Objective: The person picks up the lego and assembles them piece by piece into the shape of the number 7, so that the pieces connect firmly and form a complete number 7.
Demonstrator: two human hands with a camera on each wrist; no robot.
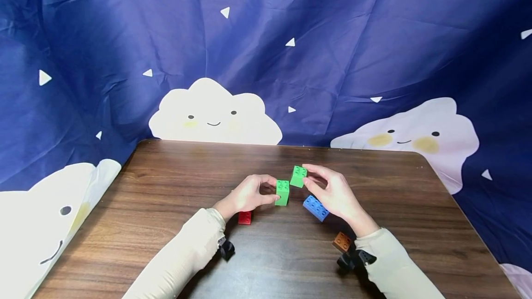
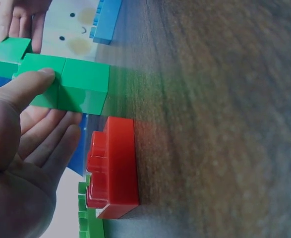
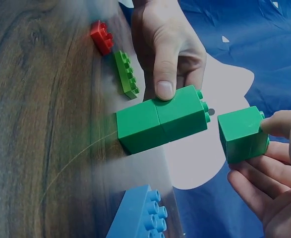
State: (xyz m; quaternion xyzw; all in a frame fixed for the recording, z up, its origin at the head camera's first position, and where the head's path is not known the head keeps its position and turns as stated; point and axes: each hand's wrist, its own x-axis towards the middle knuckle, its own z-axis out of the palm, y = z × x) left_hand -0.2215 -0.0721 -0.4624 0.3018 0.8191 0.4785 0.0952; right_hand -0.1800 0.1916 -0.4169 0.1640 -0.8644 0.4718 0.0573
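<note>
My left hand (image 1: 249, 194) pinches a stack of two green toy bricks (image 1: 282, 193) between thumb and fingers. The stack is upright, its studs on top; whether its base touches the table is hard to tell. Just right of it, my right hand (image 1: 334, 193) holds a single green brick (image 1: 298, 176) by its side. In the right wrist view a gap separates this single brick (image 3: 240, 134) from the studded end of the stack (image 3: 160, 121). A blue brick (image 1: 316, 207) lies under the right hand, and a red brick (image 1: 244, 218) sits beside the left wrist, partly covered.
An orange-brown brick (image 1: 342, 242) lies near my right wrist. A light green brick (image 3: 126, 74) stands beside the red one, hidden in the head view. The brown wooden table (image 1: 174, 174) ends against a dark blue cloth (image 1: 316, 73) with clouds.
</note>
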